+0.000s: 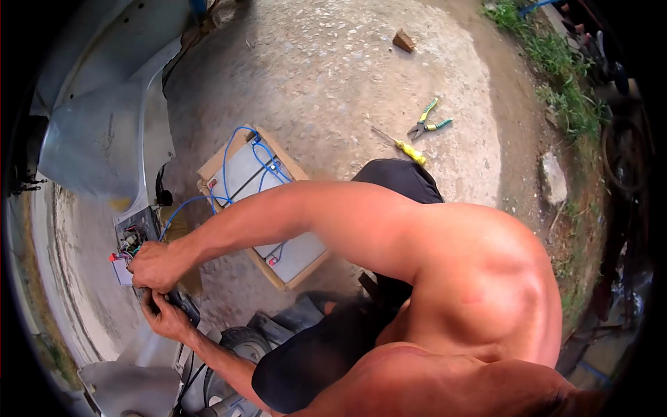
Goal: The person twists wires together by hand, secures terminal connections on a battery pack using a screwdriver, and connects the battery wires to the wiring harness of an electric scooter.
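At the far left, my right hand is closed, knuckles up, beside a bundle of thin coloured wires in an open compartment. What its fingers pinch is hidden. Just below it is my left hand, its fingers curled and its tips close to the right hand; their grip is not clear. A dark handle-like part lies against the left hand. A small white block with a red connector shows beyond the right fingers. A blue wire runs from the compartment to grey batteries.
The batteries sit in an open cardboard box, partly under my right arm. Pliers and a yellow-handled screwdriver lie on the concrete, with a brick piece farther off. Grey body panels and a wheel stand close by.
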Demonstrator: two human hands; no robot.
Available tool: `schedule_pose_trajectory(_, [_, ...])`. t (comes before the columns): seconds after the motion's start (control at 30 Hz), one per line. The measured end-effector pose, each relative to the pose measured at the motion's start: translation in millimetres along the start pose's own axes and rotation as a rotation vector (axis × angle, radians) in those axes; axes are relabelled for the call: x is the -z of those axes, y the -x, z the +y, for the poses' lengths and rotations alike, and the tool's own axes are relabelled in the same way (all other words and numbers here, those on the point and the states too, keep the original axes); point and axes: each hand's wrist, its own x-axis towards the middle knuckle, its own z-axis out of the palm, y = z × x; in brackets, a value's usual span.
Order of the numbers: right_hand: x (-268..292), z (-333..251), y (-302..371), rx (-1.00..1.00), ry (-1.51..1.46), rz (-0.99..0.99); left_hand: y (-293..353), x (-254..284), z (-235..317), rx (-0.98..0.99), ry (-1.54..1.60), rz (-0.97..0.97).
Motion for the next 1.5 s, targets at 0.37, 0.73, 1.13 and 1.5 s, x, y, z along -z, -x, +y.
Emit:
schedule_pose_trajectory(0.37, [-17,2,3,-0.074,0.001,-0.061,-21,9,-10,0.103,-0.015,-0.039])
schedule_pose_trajectory(0.73, [-20,15,8,-0.145,-0.110,-0.058,-19,9,-2,0.313,0.266,-0.167])
schedule_pose_trajectory(1.13, [2,-1,7,-0.159,-0.150,-0.078,-4,25,24,-0.289,-0.470,-0.111])
schedule_pose_trajectory(1.5, [6,6,7,-0.163,-0.140,-0.091,-6,20,35,-0.333,-0.543,-0.118])
